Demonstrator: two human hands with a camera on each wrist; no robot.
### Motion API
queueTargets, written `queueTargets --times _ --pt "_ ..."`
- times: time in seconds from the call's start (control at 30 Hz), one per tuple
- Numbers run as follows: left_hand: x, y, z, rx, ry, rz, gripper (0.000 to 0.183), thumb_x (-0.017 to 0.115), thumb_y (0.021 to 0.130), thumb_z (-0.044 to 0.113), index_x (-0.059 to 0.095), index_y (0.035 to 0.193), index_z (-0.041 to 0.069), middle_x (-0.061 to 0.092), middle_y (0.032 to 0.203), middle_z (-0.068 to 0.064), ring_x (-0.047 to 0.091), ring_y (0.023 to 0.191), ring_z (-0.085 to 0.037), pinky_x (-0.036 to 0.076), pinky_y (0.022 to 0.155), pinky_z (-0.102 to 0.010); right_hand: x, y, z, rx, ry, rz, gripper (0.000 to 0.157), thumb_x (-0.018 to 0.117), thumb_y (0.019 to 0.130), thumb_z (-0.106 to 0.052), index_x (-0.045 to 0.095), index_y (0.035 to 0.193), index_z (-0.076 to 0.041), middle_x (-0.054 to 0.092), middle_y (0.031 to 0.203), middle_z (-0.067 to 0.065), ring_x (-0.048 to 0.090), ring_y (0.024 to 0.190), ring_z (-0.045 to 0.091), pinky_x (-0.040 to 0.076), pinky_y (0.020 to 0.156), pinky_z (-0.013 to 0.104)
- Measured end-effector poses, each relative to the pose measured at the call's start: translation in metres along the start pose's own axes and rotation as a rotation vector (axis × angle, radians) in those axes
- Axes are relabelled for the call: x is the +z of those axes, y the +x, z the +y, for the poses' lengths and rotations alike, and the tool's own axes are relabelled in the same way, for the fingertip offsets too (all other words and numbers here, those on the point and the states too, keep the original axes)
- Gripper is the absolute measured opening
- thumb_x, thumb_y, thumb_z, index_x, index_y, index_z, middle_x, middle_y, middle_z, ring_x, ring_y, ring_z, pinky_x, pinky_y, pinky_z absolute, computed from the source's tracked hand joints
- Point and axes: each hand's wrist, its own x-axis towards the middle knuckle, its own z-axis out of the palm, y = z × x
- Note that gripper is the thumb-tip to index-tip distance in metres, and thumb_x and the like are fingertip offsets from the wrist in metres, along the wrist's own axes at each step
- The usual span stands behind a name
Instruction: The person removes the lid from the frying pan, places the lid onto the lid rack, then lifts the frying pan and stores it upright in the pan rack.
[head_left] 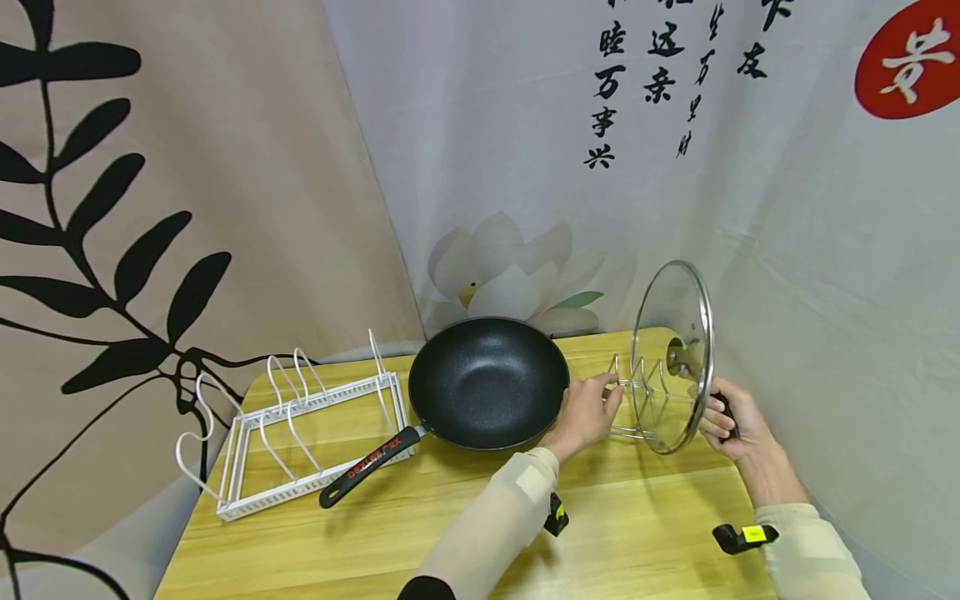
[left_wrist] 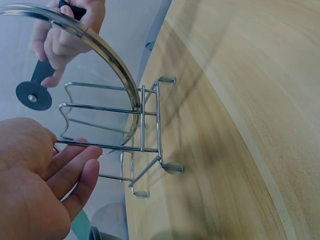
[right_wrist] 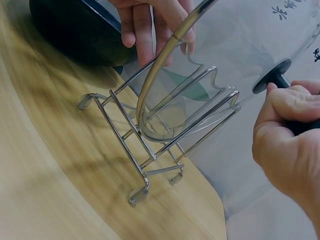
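Upright on its edge, a glass pot lid (head_left: 707, 333) with a metal rim stands between the bars of a small wire lid rack (right_wrist: 120, 132). My right hand (head_left: 742, 423) grips the lid by its black knob (right_wrist: 303, 127), on the lid's right side. At the rack's left end, my left hand (head_left: 583, 412) pinches a wire upright with thumb and fingertips, seen also in the left wrist view, where the rack (left_wrist: 158, 120) rests on clear feet. The lid's lower rim lies within the rack's wires.
A black frying pan (head_left: 487, 383) sits left of my left hand, its handle (head_left: 371, 467) crossing the corner of a white rack (head_left: 300, 483) with several upright loops. All stand on a wooden table (head_left: 622, 542). Printed curtains (head_left: 517, 125) hang close behind and to the right.
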Motion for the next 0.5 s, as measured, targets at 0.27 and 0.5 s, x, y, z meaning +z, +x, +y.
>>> queueTargets --times 0.27,0.5 --pt "0.0007 0.0004 0.0005 -0.008 0.005 0.003 0.030 0.056 0.108 0.034 0.072 0.131 0.022 0.081 0.110 0.004 0.078 0.091 -0.004 0.059 0.074 -0.017 -0.0010 -0.0012 0.0008 -0.007 -0.005 -0.016 0.053 0.011 0.103 -0.002 0.053 0.134 0.005 0.015 0.068 -0.005 0.017 0.047 0.008 0.008 0.041 0.021" --pt "0.0007 0.0010 0.0005 -0.018 0.006 0.000 0.031 0.055 0.108 0.037 0.072 0.130 0.025 0.081 0.109 0.006 0.077 0.091 -0.003 0.059 0.074 -0.017 -0.0014 -0.0033 -0.0009 -0.017 -0.063 0.018 0.057 0.004 0.105 -0.004 0.052 0.134 0.005 0.014 0.071 -0.003 0.017 0.052 0.009 0.009 0.046 0.022"
